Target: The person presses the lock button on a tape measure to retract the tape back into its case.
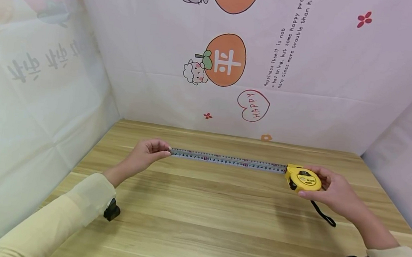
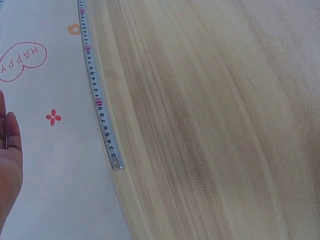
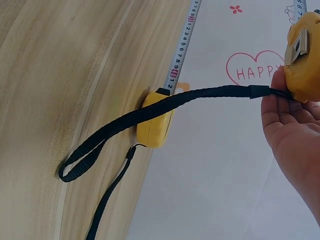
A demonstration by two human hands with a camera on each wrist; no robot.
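Note:
Two yellow tape measures are drawn out. Raised above the table, my right hand (image 1: 337, 192) grips the case of one (image 1: 306, 180), and its black strap (image 3: 215, 92) hangs off. My left hand (image 1: 146, 154) pinches the end of that blade (image 1: 225, 162), stretched level between the hands. Just behind it, a second blade (image 2: 95, 85) lies along the far side of the table, its end tip showing in the left wrist view. The second case (image 3: 153, 132) sits on the wood in the right wrist view; in the head view the held case mostly hides it.
A wood-grain table (image 1: 198, 229) spreads below the hands. White printed sheets (image 1: 149, 92) rise behind it and at both sides. Black wrist cameras (image 1: 112, 210) sit at both cuffs. The second case's thin black strap (image 3: 107, 200) trails over the table.

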